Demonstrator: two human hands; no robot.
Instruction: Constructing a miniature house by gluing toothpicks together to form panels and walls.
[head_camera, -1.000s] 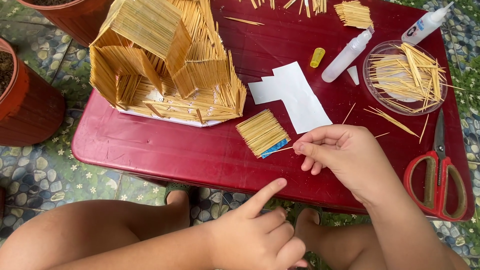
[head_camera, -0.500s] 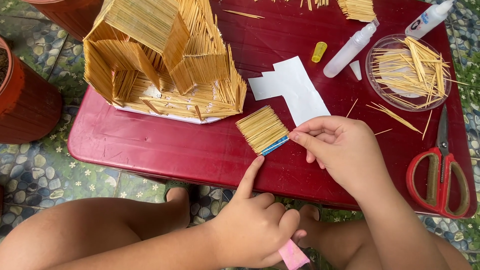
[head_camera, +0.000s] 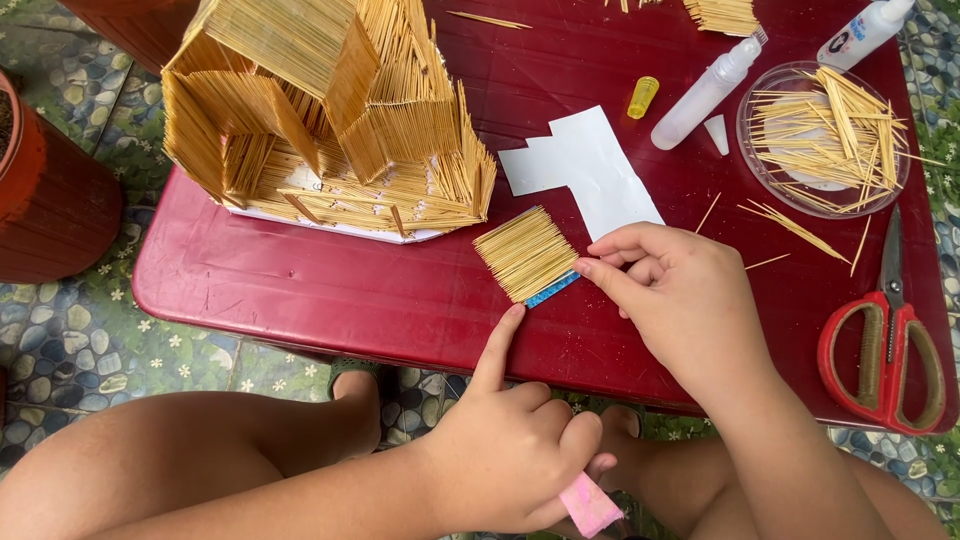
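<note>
Panel: toothpick panel (head_camera: 524, 252) lies just left of your right hand (head_camera: 680, 295), long axis diagonal.
Nearer grip: right fingertips pinching its blue edge.
Left hand (head_camera: 510, 450): forefinger touching the lower corner, other fingers curled on a pink piece (head_camera: 590, 505).

A flat square toothpick panel (head_camera: 524, 252) lies on the red table (head_camera: 300, 290). A blue strip edges its lower right side.

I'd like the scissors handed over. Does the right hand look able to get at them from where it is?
Probably yes. The right hand rests by the toothpick panel, and the scissors lie on the same table to its right, with only bare tabletop and a few loose sticks between.
</note>
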